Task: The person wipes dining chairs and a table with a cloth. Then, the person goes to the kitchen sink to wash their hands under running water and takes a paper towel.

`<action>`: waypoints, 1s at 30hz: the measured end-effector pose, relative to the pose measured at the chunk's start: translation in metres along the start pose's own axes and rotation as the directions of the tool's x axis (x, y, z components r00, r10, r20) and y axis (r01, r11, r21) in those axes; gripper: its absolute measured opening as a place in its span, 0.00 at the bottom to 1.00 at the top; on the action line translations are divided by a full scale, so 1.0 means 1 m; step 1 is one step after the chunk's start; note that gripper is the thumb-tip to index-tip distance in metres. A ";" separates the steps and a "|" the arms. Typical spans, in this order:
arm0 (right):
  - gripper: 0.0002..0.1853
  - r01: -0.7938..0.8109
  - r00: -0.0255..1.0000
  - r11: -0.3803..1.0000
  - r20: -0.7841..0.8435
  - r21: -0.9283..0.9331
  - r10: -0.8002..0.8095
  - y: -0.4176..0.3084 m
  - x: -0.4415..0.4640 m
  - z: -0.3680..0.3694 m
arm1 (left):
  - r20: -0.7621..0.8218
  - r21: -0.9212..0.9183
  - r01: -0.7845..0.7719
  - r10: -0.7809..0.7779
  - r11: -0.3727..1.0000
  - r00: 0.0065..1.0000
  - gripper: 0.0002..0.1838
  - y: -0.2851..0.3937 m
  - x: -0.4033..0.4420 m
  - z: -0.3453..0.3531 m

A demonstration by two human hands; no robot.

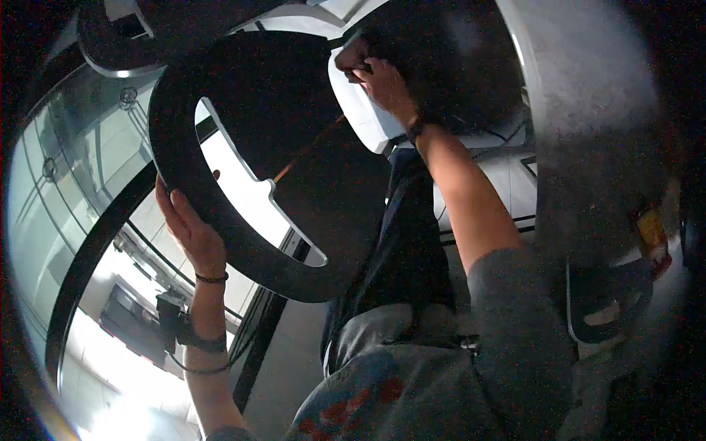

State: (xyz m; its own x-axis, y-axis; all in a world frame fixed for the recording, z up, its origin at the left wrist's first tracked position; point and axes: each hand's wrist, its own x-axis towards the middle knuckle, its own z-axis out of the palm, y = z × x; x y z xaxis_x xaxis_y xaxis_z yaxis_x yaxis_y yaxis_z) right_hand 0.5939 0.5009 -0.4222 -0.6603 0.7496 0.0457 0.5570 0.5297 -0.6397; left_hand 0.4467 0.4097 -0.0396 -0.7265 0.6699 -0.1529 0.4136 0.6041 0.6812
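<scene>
A large black chair back (261, 88) with a long curved slot fills the upper middle of the head view. My left hand (193, 231) grips its lower left edge, fingers along the rim. Farther right, my right hand (386, 88) is closed at a white chair frame (360, 110), beside the dark chair seat (463, 66). Something dark and brownish lies at my right fingertips; shadow hides what it is. A thin orange strip (298, 162) crosses the black surface. Through the slot, bright white floor shows.
A grey tabletop (588, 88) stands along the right. Another dark slotted chair back (610, 316) is at lower right, and one more (121, 37) at upper left. Glass panels (81, 162) with a black frame line the left. My legs (401, 242) are close below the chair.
</scene>
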 end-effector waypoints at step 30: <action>0.24 -0.131 0.979 0.810 -0.203 -0.571 0.015 0.108 0.034 -0.060 | -0.002 -0.058 0.063 -0.064 0.996 0.998 0.22 0.009 0.000 -0.002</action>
State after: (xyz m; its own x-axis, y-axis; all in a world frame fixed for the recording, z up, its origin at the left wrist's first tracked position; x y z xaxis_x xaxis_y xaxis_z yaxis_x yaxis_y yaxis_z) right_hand 0.6621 0.6075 -0.4436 -0.5360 0.8223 0.1911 0.8254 0.5580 -0.0860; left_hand 0.4498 0.4142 -0.0322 -0.7522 0.6295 -0.1948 0.3340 0.6190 0.7108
